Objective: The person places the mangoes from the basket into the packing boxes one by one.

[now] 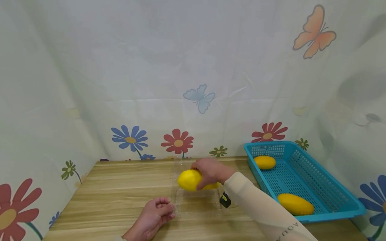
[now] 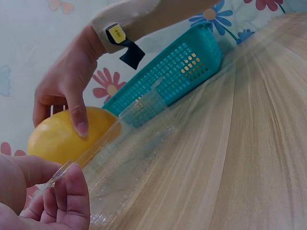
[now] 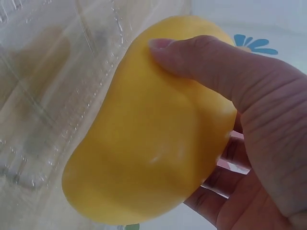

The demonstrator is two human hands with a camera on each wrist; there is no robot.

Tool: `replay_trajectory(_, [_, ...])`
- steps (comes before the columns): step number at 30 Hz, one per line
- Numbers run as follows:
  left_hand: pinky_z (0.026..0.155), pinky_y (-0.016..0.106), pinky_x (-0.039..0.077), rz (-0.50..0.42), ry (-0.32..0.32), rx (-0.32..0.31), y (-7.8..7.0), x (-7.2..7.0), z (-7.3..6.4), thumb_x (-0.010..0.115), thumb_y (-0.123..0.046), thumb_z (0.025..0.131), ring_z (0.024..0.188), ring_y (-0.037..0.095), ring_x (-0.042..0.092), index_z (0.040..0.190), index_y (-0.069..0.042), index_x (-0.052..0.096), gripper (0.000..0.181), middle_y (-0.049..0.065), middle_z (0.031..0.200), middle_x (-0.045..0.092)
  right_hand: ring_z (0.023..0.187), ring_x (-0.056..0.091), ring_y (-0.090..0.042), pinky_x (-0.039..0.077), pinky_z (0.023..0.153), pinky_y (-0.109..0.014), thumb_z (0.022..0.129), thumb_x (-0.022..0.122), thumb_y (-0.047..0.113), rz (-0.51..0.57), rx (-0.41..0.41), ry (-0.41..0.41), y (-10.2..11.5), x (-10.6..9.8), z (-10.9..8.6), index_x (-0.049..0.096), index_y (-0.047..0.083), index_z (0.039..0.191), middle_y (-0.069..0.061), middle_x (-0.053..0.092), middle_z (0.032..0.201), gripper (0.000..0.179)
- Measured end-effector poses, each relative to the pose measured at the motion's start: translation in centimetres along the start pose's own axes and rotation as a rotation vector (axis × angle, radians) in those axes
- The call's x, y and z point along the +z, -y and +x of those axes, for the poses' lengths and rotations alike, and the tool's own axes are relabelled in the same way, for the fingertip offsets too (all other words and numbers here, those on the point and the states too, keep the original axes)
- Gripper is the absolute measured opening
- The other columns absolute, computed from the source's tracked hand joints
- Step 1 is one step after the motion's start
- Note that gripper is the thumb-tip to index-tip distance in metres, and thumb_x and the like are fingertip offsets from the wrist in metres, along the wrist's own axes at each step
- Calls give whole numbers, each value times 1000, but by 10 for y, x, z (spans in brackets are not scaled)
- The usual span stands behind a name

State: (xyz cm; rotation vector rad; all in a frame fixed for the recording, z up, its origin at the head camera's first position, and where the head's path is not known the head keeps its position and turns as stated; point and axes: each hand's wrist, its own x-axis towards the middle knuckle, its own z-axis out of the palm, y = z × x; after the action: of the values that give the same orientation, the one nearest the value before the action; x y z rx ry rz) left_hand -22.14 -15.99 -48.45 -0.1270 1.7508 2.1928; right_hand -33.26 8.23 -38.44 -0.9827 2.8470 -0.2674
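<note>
The right hand (image 1: 211, 171), apart from the left, grips a smooth yellow mango-shaped fruit (image 1: 189, 180) over a shallow clear plastic container (image 1: 197, 203) in the head view. The left hand (image 1: 152, 216) pinches the container's left rim on the wood-grained table (image 1: 126, 180), while a turquoise perforated plastic basket (image 1: 306, 182) at right holds two yellow oblong fruits (image 1: 295, 204)

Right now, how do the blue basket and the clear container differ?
The blue basket is opaque and perforated; the clear container is see-through. The basket looks larger than the container. The basket holds two yellow fruits, while the left hand pinches the container's edge. Both are on the wooden table.
</note>
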Motion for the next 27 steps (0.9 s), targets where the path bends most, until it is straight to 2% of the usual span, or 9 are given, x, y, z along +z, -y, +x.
replay_trajectory(11, [82, 30, 61, -10, 23, 5, -1, 1, -3, 69, -3, 95, 82, 14, 64, 118, 4, 45, 34, 1, 88, 63, 94, 58, -9, 56, 96, -31, 70, 94, 38, 26, 15, 23, 10, 9, 8, 67, 19, 120, 8, 70, 110, 60])
replay_trajectory(27, [81, 30, 61, -3, -16, 15, 0, 2, 0, 70, -2, 94, 81, 14, 65, 119, 5, 46, 36, 2, 88, 65, 94, 58, -10, 56, 96, -31, 68, 95, 38, 17, 62, 48, 15, 18, 11, 66, 21, 121, 7, 67, 111, 63])
